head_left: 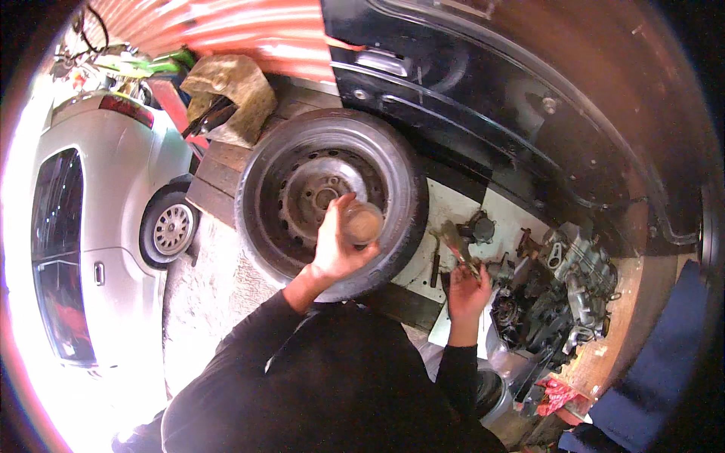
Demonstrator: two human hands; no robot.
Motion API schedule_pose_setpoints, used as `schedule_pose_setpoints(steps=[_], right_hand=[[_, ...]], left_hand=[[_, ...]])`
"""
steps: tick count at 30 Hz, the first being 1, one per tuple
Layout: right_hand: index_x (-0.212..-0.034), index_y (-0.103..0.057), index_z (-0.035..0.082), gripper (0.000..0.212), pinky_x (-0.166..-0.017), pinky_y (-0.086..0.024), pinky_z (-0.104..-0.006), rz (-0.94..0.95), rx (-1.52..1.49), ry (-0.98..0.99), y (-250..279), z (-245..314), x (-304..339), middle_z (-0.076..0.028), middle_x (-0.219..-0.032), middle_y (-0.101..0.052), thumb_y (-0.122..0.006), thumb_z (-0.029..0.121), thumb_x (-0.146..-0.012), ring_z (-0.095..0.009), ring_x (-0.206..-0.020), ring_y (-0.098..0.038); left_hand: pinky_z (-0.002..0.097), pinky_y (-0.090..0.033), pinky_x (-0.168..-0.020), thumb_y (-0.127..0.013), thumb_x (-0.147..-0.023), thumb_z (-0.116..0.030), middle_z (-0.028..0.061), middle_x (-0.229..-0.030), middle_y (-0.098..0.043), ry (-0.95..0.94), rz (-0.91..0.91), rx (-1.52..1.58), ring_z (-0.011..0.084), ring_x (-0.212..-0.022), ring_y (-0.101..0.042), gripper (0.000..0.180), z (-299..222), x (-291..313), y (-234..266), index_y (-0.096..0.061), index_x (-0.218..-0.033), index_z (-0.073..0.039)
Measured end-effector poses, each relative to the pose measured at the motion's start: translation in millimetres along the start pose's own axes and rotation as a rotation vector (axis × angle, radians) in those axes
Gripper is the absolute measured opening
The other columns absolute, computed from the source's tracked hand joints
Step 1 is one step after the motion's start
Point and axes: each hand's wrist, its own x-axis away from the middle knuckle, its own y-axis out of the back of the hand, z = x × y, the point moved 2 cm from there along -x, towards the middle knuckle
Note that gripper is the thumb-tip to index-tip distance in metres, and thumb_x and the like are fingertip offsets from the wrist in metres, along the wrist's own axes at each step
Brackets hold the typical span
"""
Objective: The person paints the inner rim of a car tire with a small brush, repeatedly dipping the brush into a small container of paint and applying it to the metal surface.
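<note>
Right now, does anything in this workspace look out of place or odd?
The metal parts beside the right hand look untidy, jumbled together at differing angles; crumpled reddish material lies nearby.

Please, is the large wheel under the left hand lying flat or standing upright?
Lying flat: the wheel turns its round face upward.

The tyre (408, 192) is coloured black, and its steel wheel (302, 185) is toned grey-brown. A tan-brown tone is shown by the round container (364, 224); the brush-like tool (454, 240) is perhaps tinted olive-brown. The work surface (515, 217) is patterned in black and white blocks. The car (117, 196) is finished in silver, its tail light (127, 110) in red. The corrugated sheet (260, 38) is striped orange-red and pale. The rag (556, 394) is mottled red and white.
</note>
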Motion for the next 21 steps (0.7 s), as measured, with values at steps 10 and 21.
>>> schedule_pose_setpoints(steps=[10, 21], right_hand=[[-0.115, -0.068, 0.004, 0.015, -0.097, -0.061, -0.0454, 0.377, 0.125, -0.205, -108, -156, 26, -0.013, -0.108, -0.074, -0.062, 0.01, -0.102, -0.028, -0.101, -0.074], [-0.116, -0.064, 0.002, 0.018, -0.095, -0.062, -0.0446, 0.371, 0.435, -0.134, -179, -254, 67, -0.013, -0.112, -0.07, -0.067, 0.005, -0.099, -0.028, -0.098, -0.074]], left_hand=[[0.0424, -0.051, -0.108, -0.097, -0.072, -0.012, 0.018, -0.135, -0.059, 0.193, -0.172, 0.249, 0.0285, -0.125, -0.062, 0.099, 82, 74, 129, -0.035, -0.148, -0.001], [0.0422, -0.049, -0.112, -0.094, -0.074, -0.006, 0.019, -0.143, -0.059, 0.249, -0.066, 0.473, 0.0275, -0.131, -0.06, 0.095, 136, 76, 198, -0.036, -0.149, 0.001]])
